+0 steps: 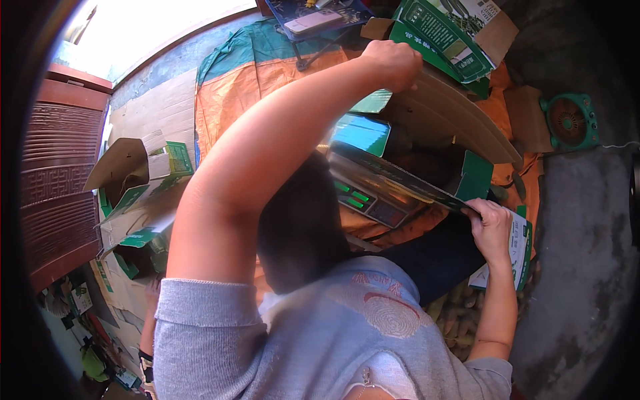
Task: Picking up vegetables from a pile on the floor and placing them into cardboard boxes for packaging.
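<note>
An open cardboard box (475,177), brown inside with green printed flaps, stands in front of me. At its far side my left hand (395,65) is closed at the top of a raised brown flap (460,100). My right hand (492,225) grips the near flap at its right end, thumb on top. Dark roundish contents (427,162) show in the shade inside, too dim to name. Under the near flap, a digital scale (383,212) with lit green digits is partly visible; the flap hides the rest.
Another green box (460,50) is at the far right, near a teal fan-like device (570,120). More open cartons (123,167) stand left. A blue tray (360,12) bears a phone (312,22). Tubers (460,327) lie below my right forearm. Another person's arm (148,327) shows lower left.
</note>
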Demonstrator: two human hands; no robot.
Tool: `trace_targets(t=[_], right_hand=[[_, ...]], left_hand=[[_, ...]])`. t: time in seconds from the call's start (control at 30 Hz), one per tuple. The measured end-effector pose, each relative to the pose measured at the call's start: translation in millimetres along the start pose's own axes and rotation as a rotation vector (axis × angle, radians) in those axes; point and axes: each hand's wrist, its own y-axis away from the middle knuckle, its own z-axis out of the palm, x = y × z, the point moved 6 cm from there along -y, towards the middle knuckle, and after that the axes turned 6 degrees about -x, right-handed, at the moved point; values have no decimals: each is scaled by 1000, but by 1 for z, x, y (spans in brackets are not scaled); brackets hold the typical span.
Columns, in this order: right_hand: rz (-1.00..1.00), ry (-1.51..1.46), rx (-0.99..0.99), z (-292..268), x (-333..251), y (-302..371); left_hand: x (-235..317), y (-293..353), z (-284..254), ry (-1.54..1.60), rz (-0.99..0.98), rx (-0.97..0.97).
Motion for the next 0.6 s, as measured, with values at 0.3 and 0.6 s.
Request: trace_targets(t=[0.3, 0.6], right_hand=[[-200, 183, 31, -41, -47, -63], [-600, 319, 80, -44, -141, -144]], left_hand=[[-65, 30, -20, -41, -278, 72], [-163, 184, -69, 283, -494, 332]])
